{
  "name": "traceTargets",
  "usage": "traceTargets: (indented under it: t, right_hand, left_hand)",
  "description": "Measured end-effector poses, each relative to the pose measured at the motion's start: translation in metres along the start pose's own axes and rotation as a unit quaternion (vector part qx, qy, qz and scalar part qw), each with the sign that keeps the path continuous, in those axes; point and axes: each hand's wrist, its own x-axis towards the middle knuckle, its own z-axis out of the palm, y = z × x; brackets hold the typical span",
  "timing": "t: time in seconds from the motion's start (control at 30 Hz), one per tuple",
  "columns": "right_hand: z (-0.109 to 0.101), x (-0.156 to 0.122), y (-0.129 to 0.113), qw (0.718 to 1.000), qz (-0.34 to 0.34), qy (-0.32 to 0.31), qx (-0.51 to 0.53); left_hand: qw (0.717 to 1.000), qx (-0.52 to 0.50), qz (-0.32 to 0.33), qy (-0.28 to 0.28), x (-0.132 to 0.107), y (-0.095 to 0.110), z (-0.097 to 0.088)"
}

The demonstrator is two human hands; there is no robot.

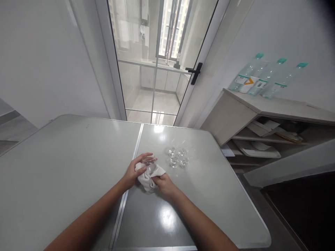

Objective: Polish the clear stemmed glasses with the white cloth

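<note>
A small clear stemmed glass is in my left hand, whose fingers wrap round its side. Bunched against the glass is a white cloth, which my right hand grips from the right. The cloth and fingers hide part of the glass. To the right of my hands, several clear stemmed glasses stand close together on the grey table.
A metal strip runs across the table. Beyond the far edge is a glass door with a black handle. At right, a wooden shelf unit carries several clear plastic bottles with green caps.
</note>
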Motion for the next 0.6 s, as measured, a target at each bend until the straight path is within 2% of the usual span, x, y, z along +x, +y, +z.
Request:
traceTargets:
  t: [0.1, 0.17, 0.27, 0.33, 0.4, 0.47, 0.53, 0.6]
  right_hand:
    - [0.000, -0.001, -0.001, 0.999, 0.041, -0.035, 0.000]
    - [0.001, -0.001, -0.002, 0.998, 0.023, -0.034, -0.053]
    - [0.003, -0.001, -0.001, 0.976, -0.058, 0.025, -0.210]
    - [0.005, -0.001, 0.002, 0.958, -0.090, 0.071, -0.262]
    - [0.008, -0.001, 0.004, 0.971, -0.076, 0.068, -0.216]
    - [0.013, -0.002, 0.005, 0.995, -0.025, 0.035, -0.089]
    - [0.016, -0.003, 0.002, 0.999, 0.036, 0.005, 0.036]
    - [0.017, -0.004, -0.004, 0.995, 0.054, 0.000, 0.089]
  left_hand:
    - [0.999, -0.013, -0.018, -0.036, 0.000, 0.002, -0.001]
    - [0.999, -0.002, -0.020, -0.042, 0.000, 0.000, -0.001]
    - [0.999, 0.028, -0.008, -0.023, 0.000, -0.007, 0.001]
    - [0.999, 0.039, -0.001, -0.001, 0.001, -0.012, 0.002]
    - [1.000, 0.026, -0.004, 0.001, 0.002, -0.015, 0.001]
    - [1.000, -0.008, -0.022, -0.018, 0.003, -0.015, -0.001]
    - [0.997, -0.046, -0.046, -0.039, 0.003, -0.013, -0.004]
    - [0.994, -0.073, -0.062, -0.058, 0.003, -0.011, -0.006]
